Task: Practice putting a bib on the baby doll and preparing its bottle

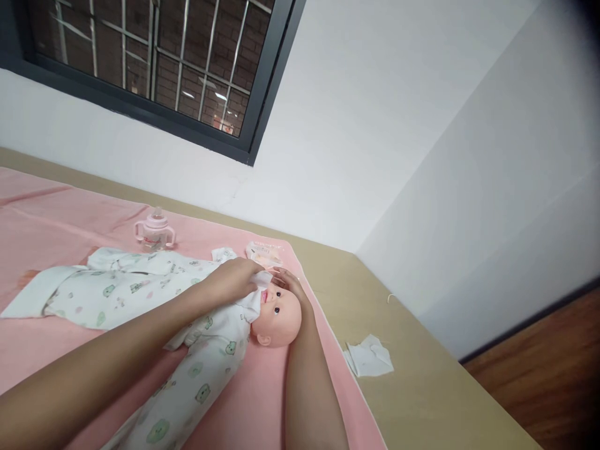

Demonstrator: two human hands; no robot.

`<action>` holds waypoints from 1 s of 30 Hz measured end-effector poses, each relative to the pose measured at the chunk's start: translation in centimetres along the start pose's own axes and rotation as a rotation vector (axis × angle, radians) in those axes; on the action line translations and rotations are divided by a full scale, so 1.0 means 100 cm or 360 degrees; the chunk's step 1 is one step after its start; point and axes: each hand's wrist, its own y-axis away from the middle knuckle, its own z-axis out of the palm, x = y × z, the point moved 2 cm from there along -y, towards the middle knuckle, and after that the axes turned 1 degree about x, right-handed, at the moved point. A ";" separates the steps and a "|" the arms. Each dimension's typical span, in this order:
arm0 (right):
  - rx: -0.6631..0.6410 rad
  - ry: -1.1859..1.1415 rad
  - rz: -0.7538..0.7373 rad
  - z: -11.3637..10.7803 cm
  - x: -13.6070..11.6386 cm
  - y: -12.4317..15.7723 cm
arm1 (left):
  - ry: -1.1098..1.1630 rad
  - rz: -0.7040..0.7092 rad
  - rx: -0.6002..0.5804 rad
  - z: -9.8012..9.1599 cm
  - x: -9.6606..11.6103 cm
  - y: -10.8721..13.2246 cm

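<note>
By doll's head (282,320), both hands (235,279) (291,282), curled inward

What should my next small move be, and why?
Perhaps dab lightly at the doll's mouth, since your left hand holds a white tissue right beside it, while your right hand curls around the head.

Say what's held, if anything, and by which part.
The left hand holds a white cloth, apparently by an edge, beside the doll's mouth; exact spot hidden. The right hand cups the doll's head.
</note>
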 end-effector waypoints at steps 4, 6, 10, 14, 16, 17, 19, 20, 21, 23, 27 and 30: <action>0.0045 -0.0024 0.0059 0.004 -0.005 0.003 | 0.0024 0.0009 0.0039 0.001 -0.001 -0.002; 0.0038 -0.0036 0.0068 0.004 -0.005 0.003 | 0.0046 0.0001 0.0061 0.002 -0.002 -0.002; 0.0036 -0.0019 0.0071 0.004 -0.004 0.002 | 0.0242 0.0076 0.0016 -0.003 -0.001 0.000; 0.0062 0.0020 0.0094 0.003 -0.004 0.002 | 0.0479 0.0131 -0.0096 -0.007 0.006 0.005; 0.0062 0.0023 0.0096 0.003 -0.004 0.002 | 0.0498 0.0096 -0.0124 -0.007 0.009 0.006; 0.0058 0.0019 0.0096 0.004 -0.004 0.002 | 0.0492 0.0076 -0.0124 -0.006 0.011 0.007; 0.0045 0.0015 0.0091 0.004 -0.005 0.003 | 0.0466 0.0040 -0.0111 -0.004 0.013 0.007; 0.0041 0.0017 0.0089 0.004 -0.005 0.003 | 0.0457 0.0023 -0.0102 -0.003 0.014 0.007; 0.0040 0.0019 0.0088 0.004 -0.005 0.003 | 0.0453 0.0013 -0.0090 -0.001 0.014 0.007; 0.0037 0.0020 0.0081 0.004 -0.005 0.004 | 0.0452 0.0002 -0.0063 0.002 0.014 0.007; 0.0042 0.0026 0.0095 0.004 -0.005 0.003 | 0.0445 0.0004 -0.0014 0.006 0.012 0.005; 0.0030 0.0054 0.0102 0.002 -0.004 0.001 | 0.0453 0.0015 0.0030 0.006 0.012 0.004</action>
